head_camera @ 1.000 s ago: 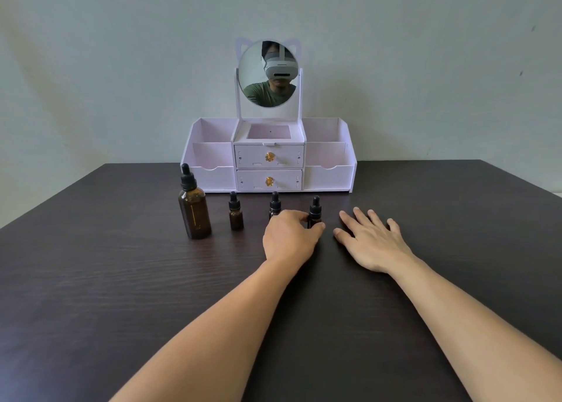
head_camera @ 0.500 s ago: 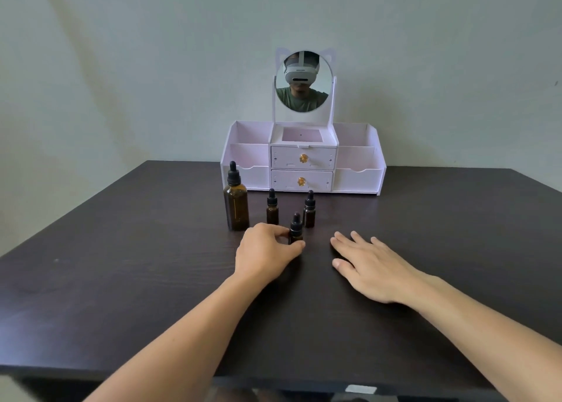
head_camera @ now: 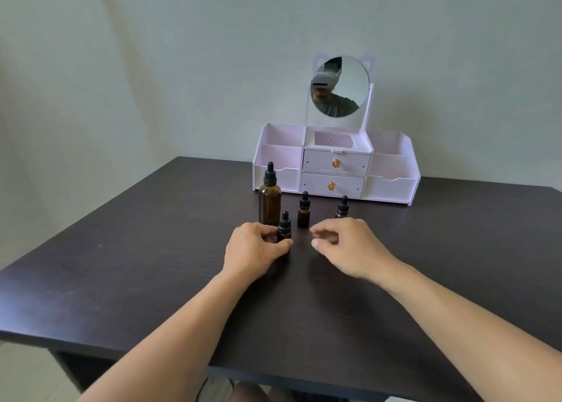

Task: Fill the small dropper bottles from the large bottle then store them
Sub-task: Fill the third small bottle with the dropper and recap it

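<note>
At frame centre, the left hand (head_camera: 255, 249) grips a small amber dropper bottle (head_camera: 284, 230) upright on the dark woodgrain table (head_camera: 121, 274), just before the large bottle (head_camera: 269, 202); the right hand (head_camera: 346, 246) hovers loosely curled, empty.

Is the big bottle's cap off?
No, the large bottle stands upright with its black dropper cap on, behind the left hand.

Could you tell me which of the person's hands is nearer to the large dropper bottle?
Left. The left hand sits just in front of the large dropper bottle, gripping a small bottle beside it. The right hand hovers farther to the right, apart from it.
</note>
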`<state>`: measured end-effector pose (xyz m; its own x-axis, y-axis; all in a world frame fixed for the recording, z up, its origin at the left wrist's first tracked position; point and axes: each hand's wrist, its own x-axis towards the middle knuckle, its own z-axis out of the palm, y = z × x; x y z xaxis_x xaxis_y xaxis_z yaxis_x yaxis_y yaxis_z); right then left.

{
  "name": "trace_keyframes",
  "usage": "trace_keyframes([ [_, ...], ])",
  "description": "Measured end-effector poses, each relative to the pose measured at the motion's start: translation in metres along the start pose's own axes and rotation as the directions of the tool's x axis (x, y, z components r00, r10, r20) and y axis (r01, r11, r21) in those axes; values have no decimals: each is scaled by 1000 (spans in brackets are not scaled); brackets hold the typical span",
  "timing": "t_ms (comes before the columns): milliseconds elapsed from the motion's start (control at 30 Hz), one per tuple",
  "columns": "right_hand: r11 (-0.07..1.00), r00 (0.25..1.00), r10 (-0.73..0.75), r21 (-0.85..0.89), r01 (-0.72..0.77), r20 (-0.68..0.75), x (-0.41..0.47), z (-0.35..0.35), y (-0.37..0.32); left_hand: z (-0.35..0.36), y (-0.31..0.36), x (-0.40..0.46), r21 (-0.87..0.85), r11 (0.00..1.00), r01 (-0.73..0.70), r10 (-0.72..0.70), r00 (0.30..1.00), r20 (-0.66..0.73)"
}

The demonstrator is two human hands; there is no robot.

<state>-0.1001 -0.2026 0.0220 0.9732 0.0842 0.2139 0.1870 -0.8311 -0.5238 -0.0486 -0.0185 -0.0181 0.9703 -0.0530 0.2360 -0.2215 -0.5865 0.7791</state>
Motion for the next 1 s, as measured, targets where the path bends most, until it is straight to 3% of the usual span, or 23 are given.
trace_keyframes([
  [100,998,997,-40,51,44,-69,23,-1,-18,0,-4,2,-33,999,-8,9,1000,8],
  [200,997,998,-65,45,66,-14,42,-1,-30,0,-6,1,-50,999,-11,13,999,36],
  [367,991,991,-91,-84,100,97,61,2,-45,-2,-8,2,-28,1000,-1,3,997,71],
  [633,966,988,-141,-207,152,67,65,7,-49,-3,-8,3,-4,1000,15,-15,998,67],
  [1000,983,955,-156,-52,174,250,69,-4,-47,-1,-9,2,-4,1000,-2,2,999,45],
])
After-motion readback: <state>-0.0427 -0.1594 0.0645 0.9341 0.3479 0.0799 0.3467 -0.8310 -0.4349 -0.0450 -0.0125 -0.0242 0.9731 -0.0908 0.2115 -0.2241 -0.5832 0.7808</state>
